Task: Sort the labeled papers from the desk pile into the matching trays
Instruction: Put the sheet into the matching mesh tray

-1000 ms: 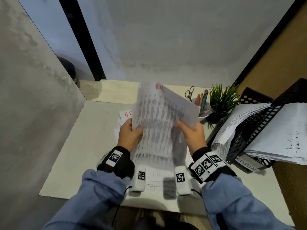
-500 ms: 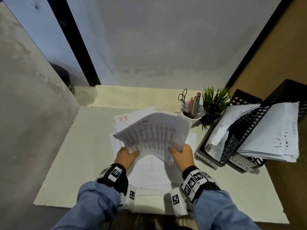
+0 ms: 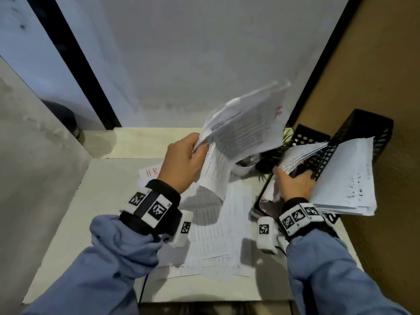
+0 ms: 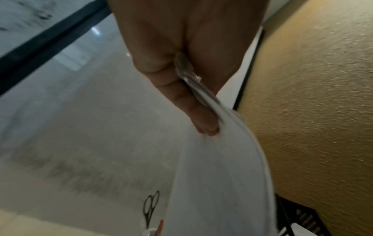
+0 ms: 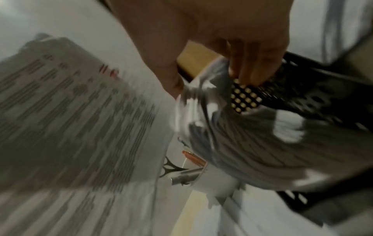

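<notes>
Head view shows, from the left, the pale desk top (image 3: pixel 68 223) and on it the loose pile of white printed papers (image 3: pixel 216 235), with a sheet marked "HR" in red (image 3: pixel 151 172) at its far edge. Your left hand (image 3: pixel 184 164) is above this pile and pinches one corner of a thin bundle of white printed sheets with a red mark (image 3: pixel 245 130), thumb on one side and fingers on the other, as the left wrist view (image 4: pixel 201 121) confirms. The bundle is in the air, bent and blurred, and it points toward the trays.

Because you hold it only by a corner, I think a sheet can slip out and fall back on the pile or on the white cup (image 3: pixel 242 168) just under it.

To the right, your right hand (image 3: pixel 294 186) is at the first black perforated tray (image 3: pixel 306 137), and its fingers curl over the stack of white papers in that tray (image 3: pixel 302 153), lifting it. If you release this stack too early, the new bundle can catch on its edges and crumple. The red mark is not readable, so check that the tray label matches. The second black tray (image 3: pixel 363 123) is overfull, and its papers (image 3: pixel 345 180) hang out near your wrist; a bump can pull them down.
</notes>
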Demonstrator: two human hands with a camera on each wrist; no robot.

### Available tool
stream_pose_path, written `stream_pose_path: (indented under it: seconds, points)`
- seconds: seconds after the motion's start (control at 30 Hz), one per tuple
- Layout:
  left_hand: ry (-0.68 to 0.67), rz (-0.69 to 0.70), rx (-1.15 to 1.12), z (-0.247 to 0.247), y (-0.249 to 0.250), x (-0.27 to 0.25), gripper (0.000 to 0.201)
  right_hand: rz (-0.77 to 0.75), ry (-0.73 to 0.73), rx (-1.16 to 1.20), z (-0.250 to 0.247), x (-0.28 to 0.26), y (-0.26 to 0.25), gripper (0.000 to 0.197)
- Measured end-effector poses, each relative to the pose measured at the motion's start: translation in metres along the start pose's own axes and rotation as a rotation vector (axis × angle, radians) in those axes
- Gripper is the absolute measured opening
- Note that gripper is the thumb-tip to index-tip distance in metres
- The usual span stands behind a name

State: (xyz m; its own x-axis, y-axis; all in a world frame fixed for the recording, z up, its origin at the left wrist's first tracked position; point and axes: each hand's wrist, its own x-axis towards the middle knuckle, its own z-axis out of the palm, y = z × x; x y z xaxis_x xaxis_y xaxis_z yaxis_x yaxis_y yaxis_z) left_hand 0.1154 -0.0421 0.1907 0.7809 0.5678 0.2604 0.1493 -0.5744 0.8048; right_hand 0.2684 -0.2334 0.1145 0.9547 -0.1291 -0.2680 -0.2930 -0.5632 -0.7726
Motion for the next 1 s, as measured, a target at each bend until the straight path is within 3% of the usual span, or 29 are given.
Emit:
stream_pose_path:
  seconds: [0.07,0.13,0.23,0.4,0.5,0.67,0.83,0.93,1.0]
  points:
    - [-0.03,0.047,0.033,0.007,0.011,0.006,0.025,0.139,-0.14,0.21,0.002,0.011,0.007,0.06]
    - [-0.065,0.089,0.041,0.014,0.022,0.01,0.019,0.078,-0.132,0.284,0.004,0.015,0.014,0.039]
    - [-0.102,0.177,0.031,0.024,0.042,0.014,0.023,-0.089,-0.07,0.332,-0.004,0.013,0.014,0.037]
    - [-0.176,0.305,-0.005,0.042,0.082,0.025,0.025,-0.133,-0.052,0.256,-0.025,0.015,0.008,0.018]
    - [-0.209,0.308,-0.02,0.056,0.095,0.032,0.022,-0.133,-0.072,0.252,-0.029,0.021,0.009,0.039]
    - [-0.27,0.274,-0.047,0.088,0.1,0.035,0.02,-0.138,-0.089,0.215,-0.043,0.025,0.008,0.053]
    - [-0.375,0.071,0.095,0.121,0.075,0.039,0.007,-0.219,-0.058,0.087,-0.061,0.023,-0.003,0.046]
    - [-0.494,-0.037,0.141,0.137,0.066,0.035,0.045,-0.239,-0.067,0.0,-0.06,0.026,0.0,0.04]
    - [-0.56,-0.028,0.174,0.144,0.064,0.032,0.058,-0.193,-0.118,-0.054,-0.056,0.028,0.005,0.035]
